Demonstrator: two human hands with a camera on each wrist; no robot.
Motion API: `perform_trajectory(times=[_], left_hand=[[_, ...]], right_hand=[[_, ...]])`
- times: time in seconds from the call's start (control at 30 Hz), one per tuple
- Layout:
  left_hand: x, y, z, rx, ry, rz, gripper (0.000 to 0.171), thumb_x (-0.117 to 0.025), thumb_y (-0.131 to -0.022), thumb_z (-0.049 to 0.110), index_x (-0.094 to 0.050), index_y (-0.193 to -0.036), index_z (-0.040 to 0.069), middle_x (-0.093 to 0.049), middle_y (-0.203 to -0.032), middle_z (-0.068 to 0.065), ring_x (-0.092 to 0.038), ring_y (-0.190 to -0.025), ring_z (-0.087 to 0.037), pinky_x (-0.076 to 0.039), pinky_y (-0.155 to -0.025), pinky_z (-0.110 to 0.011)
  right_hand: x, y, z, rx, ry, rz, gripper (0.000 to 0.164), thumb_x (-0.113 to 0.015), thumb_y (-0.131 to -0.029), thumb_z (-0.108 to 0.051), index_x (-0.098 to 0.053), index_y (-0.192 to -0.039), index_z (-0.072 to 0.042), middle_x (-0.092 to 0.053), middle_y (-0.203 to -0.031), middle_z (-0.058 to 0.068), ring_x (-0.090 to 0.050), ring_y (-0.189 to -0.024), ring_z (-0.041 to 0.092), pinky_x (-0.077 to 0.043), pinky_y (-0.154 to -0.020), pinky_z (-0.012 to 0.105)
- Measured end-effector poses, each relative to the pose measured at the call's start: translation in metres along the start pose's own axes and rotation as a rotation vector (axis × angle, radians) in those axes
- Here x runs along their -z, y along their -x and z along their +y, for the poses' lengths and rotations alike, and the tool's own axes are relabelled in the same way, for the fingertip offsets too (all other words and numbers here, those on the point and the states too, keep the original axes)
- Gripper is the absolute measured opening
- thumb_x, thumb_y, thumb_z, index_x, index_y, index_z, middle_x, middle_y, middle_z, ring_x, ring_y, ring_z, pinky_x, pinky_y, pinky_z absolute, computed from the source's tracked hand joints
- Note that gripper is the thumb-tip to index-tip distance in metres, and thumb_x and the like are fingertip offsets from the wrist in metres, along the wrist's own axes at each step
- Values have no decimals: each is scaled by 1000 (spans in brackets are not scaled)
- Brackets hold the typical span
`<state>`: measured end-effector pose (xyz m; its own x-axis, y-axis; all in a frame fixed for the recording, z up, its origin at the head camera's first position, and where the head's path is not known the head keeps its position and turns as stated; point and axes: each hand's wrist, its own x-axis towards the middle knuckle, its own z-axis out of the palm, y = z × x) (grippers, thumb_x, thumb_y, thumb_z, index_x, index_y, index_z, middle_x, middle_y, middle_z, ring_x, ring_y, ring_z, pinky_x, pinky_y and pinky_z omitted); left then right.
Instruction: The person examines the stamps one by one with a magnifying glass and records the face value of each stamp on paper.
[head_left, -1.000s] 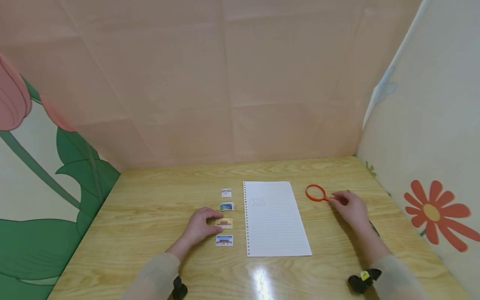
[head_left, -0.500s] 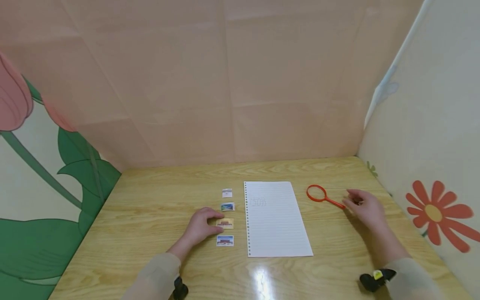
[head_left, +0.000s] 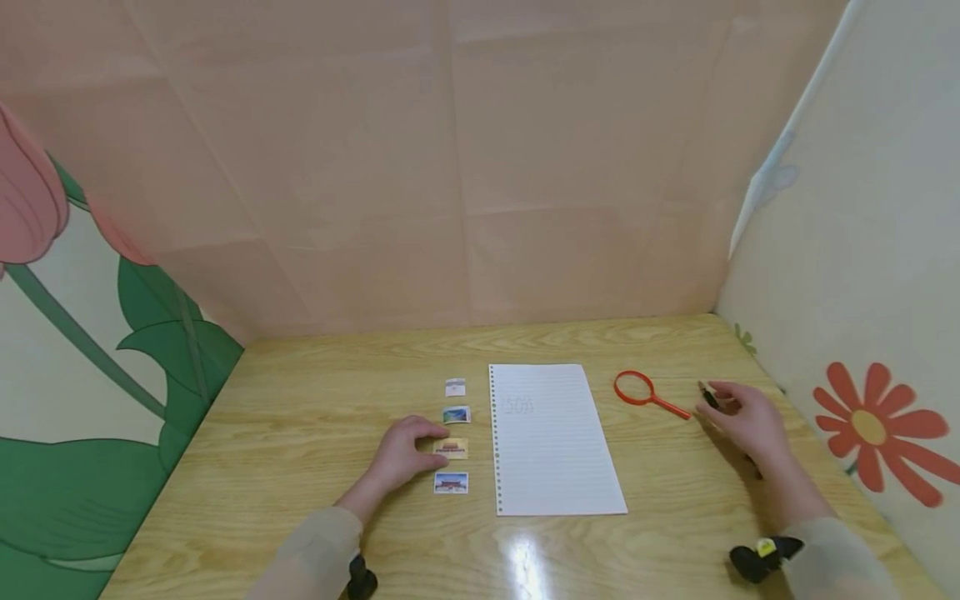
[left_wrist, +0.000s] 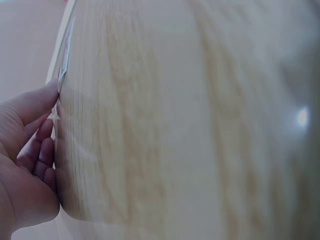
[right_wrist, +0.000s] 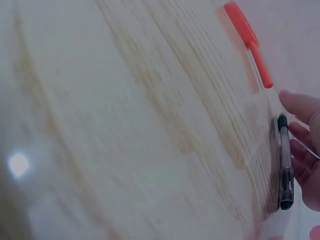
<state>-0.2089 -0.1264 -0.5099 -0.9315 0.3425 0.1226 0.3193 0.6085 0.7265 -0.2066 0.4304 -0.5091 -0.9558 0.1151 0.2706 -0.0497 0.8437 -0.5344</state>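
Observation:
My left hand (head_left: 405,450) rests at the left end of a yellow stamp (head_left: 453,449), with index finger and thumb at its upper and lower edges. Above that lie a blue-green stamp (head_left: 456,414) and a pale stamp (head_left: 455,387); a stamp with a red building (head_left: 451,483) lies below. My right hand (head_left: 748,421) hovers over a dark-ended, clear-barrelled pen (right_wrist: 286,165) on the table. In the right wrist view its thumb stands apart from the pen, and the other fingers lie loosely curled beside it. The red magnifying glass (head_left: 667,407) lies free to the left of this hand.
A sheet of lined, hole-punched paper (head_left: 558,450) with faint writing at its upper left lies between the stamps and the magnifying glass. Covered walls (head_left: 450,208) border the wooden table (head_left: 300,392) at the back and sides.
My right hand has let go of the magnifying glass handle and moved right to the pen. The magnifying glass stays on the table. My left hand keeps its place at the yellow stamp.

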Motion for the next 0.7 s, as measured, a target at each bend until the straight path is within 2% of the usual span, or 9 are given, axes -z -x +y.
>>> perform_trajectory(times=[0.17,0.43,0.53,0.7], left_hand=[[1,0,0,-34,-16,16,35,-89,-73,18,-76,-105,11,-67,-105,-1,-60,-103,-25,-45,-96,-47],[1,0,0,-27,-23,10,35,-88,-74,18,-76,-107,12,-67,-106,-1,-60,-103,-24,-45,-97,-46],[1,1,1,-25,-30,6,35,-87,-75,18,-76,-108,12,-67,-107,-1,-60,-104,-24,-45,-97,-46],[1,1,1,-1,-25,-6,35,-87,-76,19,-76,-108,13,-66,-108,0,-59,-105,-23,-45,-98,-46]], right_hand=[[2,-1,6,-7,-2,-61,64,-73,-91,-33,-53,-131,12,-60,-114,33,-58,-98,47,-49,-75,59],[3,-4,17,-11,-13,-112,67,-73,-91,-34,-51,-132,14,-58,-117,37,-56,-102,50,-47,-81,61],[3,-6,20,8,-5,-119,65,-74,-90,-32,-53,-130,14,-58,-117,37,-57,-101,48,-48,-80,55],[6,-8,24,63,-5,-138,56,-78,-87,-25,-59,-123,14,-65,-109,31,-62,-89,32,-49,-70,33]])
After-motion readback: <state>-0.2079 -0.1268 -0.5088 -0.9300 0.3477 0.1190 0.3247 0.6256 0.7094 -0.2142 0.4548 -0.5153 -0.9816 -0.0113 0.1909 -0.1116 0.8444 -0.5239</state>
